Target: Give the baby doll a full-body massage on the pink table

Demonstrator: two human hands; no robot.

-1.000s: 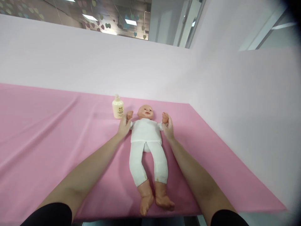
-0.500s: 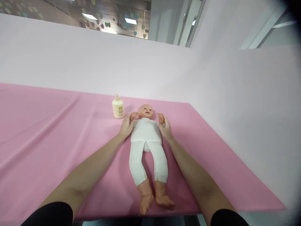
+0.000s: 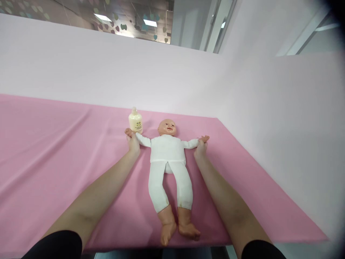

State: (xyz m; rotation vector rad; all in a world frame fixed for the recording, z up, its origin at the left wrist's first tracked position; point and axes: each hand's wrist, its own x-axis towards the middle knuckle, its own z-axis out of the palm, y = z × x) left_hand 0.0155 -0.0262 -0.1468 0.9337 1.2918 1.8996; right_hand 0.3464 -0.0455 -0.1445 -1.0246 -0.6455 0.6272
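A baby doll (image 3: 167,151) with a white cloth body and bare feet lies face up, its head toward the wall and its feet near the front edge. Both of its arms are stretched out sideways. My left hand (image 3: 133,144) is closed around the doll's wrist on the left side of the picture. On the other side, my right hand (image 3: 201,149) grips the opposite wrist, with the doll's small fingers showing past mine. A cream-coloured pump bottle (image 3: 135,121) with a dark printed label stands just behind my left hand.
Under the doll spreads a pink cloth (image 3: 67,151) with several creases. A white wall (image 3: 107,68) rises behind it, and another stands along the right. Above the back wall, a window (image 3: 129,21) shows lights and heart-shaped decorations.
My hands have moved apart, each drawing one doll arm outward from beside the body to a sideways stretch. The doll's trunk, legs and the bottle have stayed in place.
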